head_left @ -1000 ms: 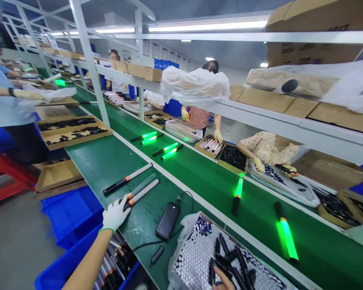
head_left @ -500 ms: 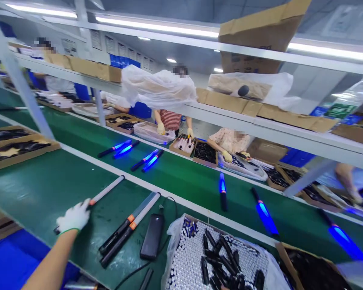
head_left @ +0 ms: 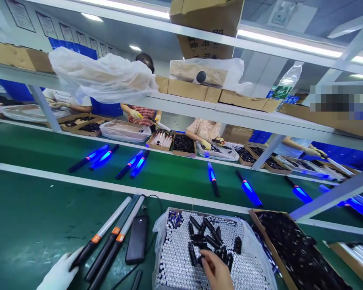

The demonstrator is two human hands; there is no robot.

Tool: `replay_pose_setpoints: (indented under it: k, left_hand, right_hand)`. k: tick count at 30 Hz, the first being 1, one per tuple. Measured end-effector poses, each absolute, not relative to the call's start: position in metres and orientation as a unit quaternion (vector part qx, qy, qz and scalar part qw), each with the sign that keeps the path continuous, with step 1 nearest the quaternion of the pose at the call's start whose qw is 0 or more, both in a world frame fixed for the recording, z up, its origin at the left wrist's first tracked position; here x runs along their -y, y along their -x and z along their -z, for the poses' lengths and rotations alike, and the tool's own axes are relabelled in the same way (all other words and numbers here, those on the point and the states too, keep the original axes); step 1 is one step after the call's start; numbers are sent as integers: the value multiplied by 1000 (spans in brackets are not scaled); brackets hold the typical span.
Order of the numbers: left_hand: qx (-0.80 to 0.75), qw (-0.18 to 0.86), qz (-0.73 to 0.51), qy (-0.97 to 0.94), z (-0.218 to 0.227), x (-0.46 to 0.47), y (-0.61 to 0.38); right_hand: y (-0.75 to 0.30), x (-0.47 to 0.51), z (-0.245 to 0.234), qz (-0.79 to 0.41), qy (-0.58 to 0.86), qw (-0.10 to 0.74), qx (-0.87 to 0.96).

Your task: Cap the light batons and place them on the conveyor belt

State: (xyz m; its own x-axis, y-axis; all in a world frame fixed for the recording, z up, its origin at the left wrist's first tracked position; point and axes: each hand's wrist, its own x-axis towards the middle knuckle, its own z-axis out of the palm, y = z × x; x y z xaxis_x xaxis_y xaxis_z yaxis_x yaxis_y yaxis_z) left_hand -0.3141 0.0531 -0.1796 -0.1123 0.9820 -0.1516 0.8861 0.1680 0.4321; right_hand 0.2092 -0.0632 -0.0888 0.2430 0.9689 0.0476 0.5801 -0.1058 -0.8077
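My left hand [head_left: 61, 270], in a white glove, grips the black handle end of a light stick [head_left: 110, 219] with a white tube and an orange band. This stick lies beside two similar light sticks [head_left: 125, 231] on the green table. My bare right hand [head_left: 216, 269] is over a lined box of batteries [head_left: 177, 251], its thumb and fingers pinched on a small black cylinder [head_left: 200, 260]. Several more black cylinders [head_left: 212, 229] lie loose on top of the upright batteries.
A black power bank [head_left: 136, 239] with a cable lies between the sticks and the battery box. Beyond a white rail, glowing blue light sticks [head_left: 212, 179] lie on a green belt [head_left: 175, 177]. A carton of black parts [head_left: 293, 245] stands at right. Co-workers handle parts across the belt.
My view has turned right. My left hand has brought its light stick over beside the other two. My right hand has come into clear view over the battery box.
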Motion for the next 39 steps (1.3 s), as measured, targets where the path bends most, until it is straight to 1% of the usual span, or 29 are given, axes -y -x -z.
replay_pose_setpoints:
  k: [2, 3, 4, 7, 10, 13, 16, 19, 21, 23, 24, 25, 27, 30, 32, 34, 37, 39]
  left_hand:
    - [-728, 260, -148, -616, 167, -47, 315]
    - [-732, 286, -172, -594, 159, -45, 312]
    - [-741, 304, -197, -565, 151, -43, 308]
    - [-752, 350, -246, -502, 133, -34, 289]
    - [-746, 392, -272, -465, 119, -16, 272]
    - [-717, 469, -371, -357, 98, 12, 251]
    - [-652, 510, -493, -267, 63, 39, 209]
    - [-579, 572, -541, -210, 27, 54, 147]
    - [-527, 620, -546, -198, 9, 56, 102]
    - [-516, 660, -515, -184, -4, 54, 62]
    - [-512, 669, -510, -175, -8, 52, 44]
    - [-510, 678, -504, -160, -12, 50, 29]
    - [-510, 678, -511, -138, -17, 45, 3]
    - [-527, 663, -517, -126, -15, 42, -19]
    - [-542, 649, -510, -157, -3, 42, -24]
    - [-551, 620, -509, -231, 17, 42, -22]
    - [-542, 546, -516, -377, 48, 41, -16]
    - [-529, 522, -500, -445, 61, 41, -12]
  right_hand:
    - [-200, 26, 82, -240, 679, 289, 630]
    - [-194, 6, 79, -213, 678, 231, 664]
    - [-187, -14, 76, -201, 675, 209, 678]
    - [-169, -65, 76, -189, 679, 167, 690]
    - [-162, -89, 80, -194, 692, 126, 684]
    - [-163, -92, 82, -210, 686, 112, 688]
    - [-167, -90, 77, -232, 665, 131, 698]
    - [-166, -81, 60, -261, 632, 182, 707]
    - [-164, -63, 41, -281, 606, 225, 709]
    - [-160, -33, 18, -323, 564, 284, 705]
    - [-158, -16, 6, -361, 525, 338, 692]
    - [-156, 2, -6, -395, 484, 371, 687]
    - [-152, 32, -24, -409, 433, 408, 693]
    - [-147, 57, -36, -350, 419, 425, 722]
    - [-146, 61, -33, -312, 426, 431, 731]
    - [-146, 62, -27, -277, 434, 432, 741]
    - [-144, 62, -19, -205, 452, 424, 757]
    - [-142, 63, -16, -177, 467, 411, 762]
